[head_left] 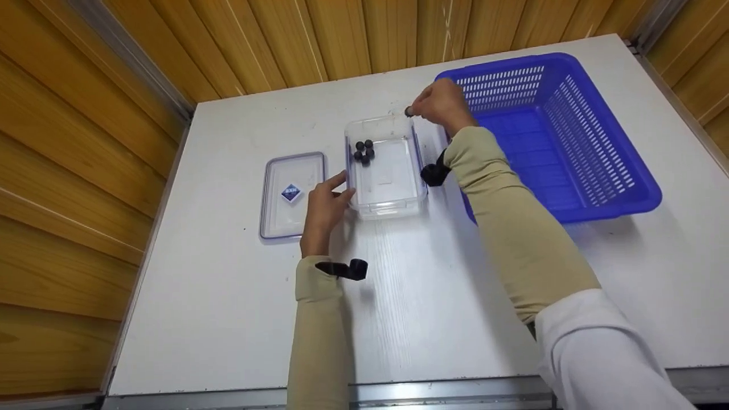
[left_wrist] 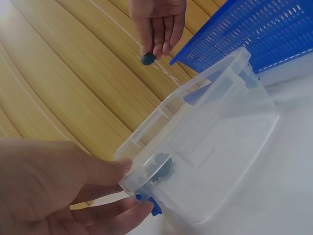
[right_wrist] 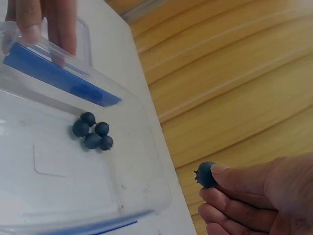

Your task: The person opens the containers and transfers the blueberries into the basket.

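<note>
Between thumb and fingertips, my right hand (head_left: 441,105) pinches a blueberry (right_wrist: 205,175), held up by the far right corner of a clear plastic container (head_left: 388,208). My left hand (head_left: 326,209) holds that container at its left side, the thumb at the rim and the fingers by the blue side clip (left_wrist: 155,206). Several blueberries (right_wrist: 91,141) lie clustered on the container's floor, toward its far left part. The container is uncovered and stands on the table.
Left of the container lies its clear lid (head_left: 285,222) with a blue diamond label. A large blue basket (head_left: 615,213) with slotted walls stands at the right, close to my right forearm. Behind the white table (head_left: 228,319) rises a wood-panelled wall (head_left: 342,40).
</note>
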The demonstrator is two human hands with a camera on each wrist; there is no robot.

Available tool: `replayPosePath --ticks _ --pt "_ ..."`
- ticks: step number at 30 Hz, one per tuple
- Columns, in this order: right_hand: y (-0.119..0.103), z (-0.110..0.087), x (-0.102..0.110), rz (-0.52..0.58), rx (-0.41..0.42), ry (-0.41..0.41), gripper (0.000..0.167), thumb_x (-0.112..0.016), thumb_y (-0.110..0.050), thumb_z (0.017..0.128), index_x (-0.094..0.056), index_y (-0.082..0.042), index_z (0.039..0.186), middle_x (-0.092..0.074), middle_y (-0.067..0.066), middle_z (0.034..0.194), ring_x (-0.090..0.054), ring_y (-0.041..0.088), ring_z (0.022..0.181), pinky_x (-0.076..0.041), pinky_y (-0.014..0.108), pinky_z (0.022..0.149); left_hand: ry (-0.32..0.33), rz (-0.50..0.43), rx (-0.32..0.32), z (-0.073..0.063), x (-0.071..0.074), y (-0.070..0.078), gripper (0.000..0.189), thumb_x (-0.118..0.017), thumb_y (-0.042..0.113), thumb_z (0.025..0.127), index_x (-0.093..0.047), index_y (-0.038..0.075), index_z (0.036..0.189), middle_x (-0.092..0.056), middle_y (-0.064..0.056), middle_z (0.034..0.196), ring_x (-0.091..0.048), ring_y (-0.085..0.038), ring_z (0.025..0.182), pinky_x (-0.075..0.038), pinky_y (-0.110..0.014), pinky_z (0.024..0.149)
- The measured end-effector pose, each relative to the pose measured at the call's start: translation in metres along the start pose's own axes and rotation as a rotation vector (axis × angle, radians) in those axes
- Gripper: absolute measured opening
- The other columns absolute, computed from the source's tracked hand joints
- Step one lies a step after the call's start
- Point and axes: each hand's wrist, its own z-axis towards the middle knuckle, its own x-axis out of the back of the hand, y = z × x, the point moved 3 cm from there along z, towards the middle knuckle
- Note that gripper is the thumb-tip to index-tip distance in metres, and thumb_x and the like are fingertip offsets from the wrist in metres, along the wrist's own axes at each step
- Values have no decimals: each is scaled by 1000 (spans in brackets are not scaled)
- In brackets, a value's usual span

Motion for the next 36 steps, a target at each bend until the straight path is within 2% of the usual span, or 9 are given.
replayPosePath --ticks 4,8,11,12,15,18,22,25,36 --pt "20 3 28 103 -71 66 39 -72 -25 85 -68 -7 119 -69 -2 93 -58 7 82 -46 21 74 -2 -5 11 0 -2 -1 50 -61 15 94 -47 13 142 -51 -5 143 -62 -23 114 -53 -32 88" --pt "47 4 50 233 -87 136 39 -75 -17 81 -68 -2 116 -59 -16 58 -56 0 61 -45 17 62 -3 6 18 -1 -4 0 49 -61 15 94 -48 13 141 -51 -6 143 -62 -24 114 -52 -33 89" --pt "67 7 57 262 -121 149 38 -76 -14 80 -69 -1 115 -54 -17 46 -53 -2 51 -44 16 54 -1 11 26 -1 -4 1 49 -61 14 94 -48 13 141 -51 -6 143 -62 -24 115 -52 -34 89" --pt "74 8 58 246 -136 152 32 -76 -15 79 -71 -4 109 -53 -17 44 -53 -2 49 -44 16 52 0 11 27 -1 -4 1 49 -60 14 94 -48 13 141 -51 -6 143 -62 -24 115 -52 -34 90" --pt "95 11 55 173 -168 156 11 -78 -17 78 -71 -10 81 -51 -13 41 -51 0 45 -42 17 47 -2 10 27 -1 -3 0 49 -60 15 94 -48 12 141 -51 -6 143 -61 -24 116 -52 -34 90" --pt "118 12 43 33 -167 130 30 -78 -23 76 -55 -13 58 -48 -11 42 -48 4 42 -41 19 44 5 11 36 -3 -3 -4 49 -61 15 94 -48 13 141 -53 -5 141 -63 -24 113 -52 -35 88" --pt "147 10 24 -31 -206 45 35 -76 -26 78 -53 -13 55 -47 -7 45 -46 6 42 -39 20 43 6 12 38 -7 -4 -9 49 -61 15 93 -49 12 141 -55 -6 139 -65 -23 109 -53 -35 85" --pt "160 9 16 0 -241 21 36 -75 -25 80 -51 -13 57 -45 -7 44 -45 6 41 -38 20 41 -4 8 37 -8 -4 -11 49 -61 15 94 -49 12 141 -54 -7 140 -64 -24 110 -53 -35 86" --pt "156 9 18 37 -234 7 31 -76 -21 79 -54 -12 60 -46 -6 48 -45 6 43 -39 20 42 4 21 28 -6 -2 -7 48 -60 14 94 -49 12 141 -52 -8 141 -63 -27 113 -53 -37 88"
